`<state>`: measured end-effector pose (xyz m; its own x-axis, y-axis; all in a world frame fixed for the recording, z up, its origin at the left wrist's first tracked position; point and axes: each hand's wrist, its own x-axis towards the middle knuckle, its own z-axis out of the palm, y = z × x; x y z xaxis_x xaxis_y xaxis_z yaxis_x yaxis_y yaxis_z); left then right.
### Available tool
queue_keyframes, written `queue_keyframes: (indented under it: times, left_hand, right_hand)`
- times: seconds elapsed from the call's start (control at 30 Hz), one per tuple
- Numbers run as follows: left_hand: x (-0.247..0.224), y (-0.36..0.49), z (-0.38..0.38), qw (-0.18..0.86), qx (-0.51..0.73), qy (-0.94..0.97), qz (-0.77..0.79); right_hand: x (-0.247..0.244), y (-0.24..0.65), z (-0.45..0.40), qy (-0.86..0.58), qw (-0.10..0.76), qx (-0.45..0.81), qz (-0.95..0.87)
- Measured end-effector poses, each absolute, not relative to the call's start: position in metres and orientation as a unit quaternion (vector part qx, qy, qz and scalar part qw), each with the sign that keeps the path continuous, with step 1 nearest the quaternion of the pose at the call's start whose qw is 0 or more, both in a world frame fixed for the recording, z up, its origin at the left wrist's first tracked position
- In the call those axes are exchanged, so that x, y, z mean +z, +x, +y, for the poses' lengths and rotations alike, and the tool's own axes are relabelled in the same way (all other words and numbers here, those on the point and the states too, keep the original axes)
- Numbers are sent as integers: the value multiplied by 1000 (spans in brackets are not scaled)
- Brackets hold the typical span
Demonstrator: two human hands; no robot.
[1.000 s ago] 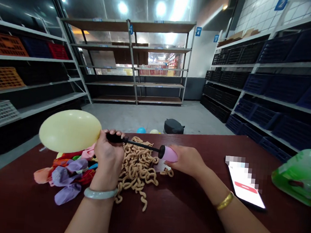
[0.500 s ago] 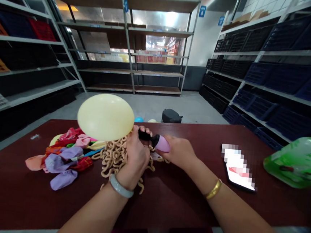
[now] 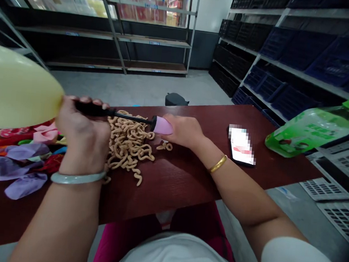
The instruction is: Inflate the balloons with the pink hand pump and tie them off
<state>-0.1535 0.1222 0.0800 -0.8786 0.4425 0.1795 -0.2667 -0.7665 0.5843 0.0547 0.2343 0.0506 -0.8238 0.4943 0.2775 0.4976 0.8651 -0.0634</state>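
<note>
A hand balloon pump [image 3: 131, 118] stretches between my hands with its black rod drawn out. My left hand [image 3: 83, 125] is closed round the pump's black barrel, beside the inflated pale yellow balloon [image 3: 17, 92]; the balloon's neck is hidden by the fingers. My right hand [image 3: 186, 130] grips the pump's pink handle [image 3: 162, 125]. Under the rod lies a heap of tan, curly snack-like pieces [image 3: 129, 143]. To the left of the heap, a pile of limp coloured balloons [image 3: 22, 154] is partly covered by the inflated one.
On the dark red table [image 3: 170, 179], a phone [image 3: 241, 145] lies right of my hands. A green bottle [image 3: 310, 128] stands tilted in view near the right edge. A dark stool-like object [image 3: 176, 99] is behind the table. Crates [image 3: 294, 49] fill the right-hand shelves.
My hands have moved apart, pulling the pump's rod out. The balloon and my left hand have shifted left and nearer. The view has tilted down and turned right.
</note>
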Motion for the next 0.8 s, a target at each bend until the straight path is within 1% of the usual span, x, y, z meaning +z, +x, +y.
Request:
queue_keyframes:
  times: [0.13, 0.3, 0.57, 0.7, 0.8]
  left_hand:
    - [84, -176, 113, 155, 935, 138, 287]
    - [77, -160, 123, 143, 943, 145, 264]
    - [51, -94, 150, 252, 917, 174, 254]
    - [49, -78, 150, 269, 915, 174, 246]
    - [56, -83, 144, 277, 916, 156, 246]
  right_hand:
    - [50, 60, 242, -254, 155, -23, -954]
    - [50, 62, 239, -254, 164, -27, -953]
    - [45, 55, 227, -262, 175, -10, -949]
    - [46, 50, 219, -261, 173, 14, -950]
    - [48, 46, 214, -261, 158, 33, -952]
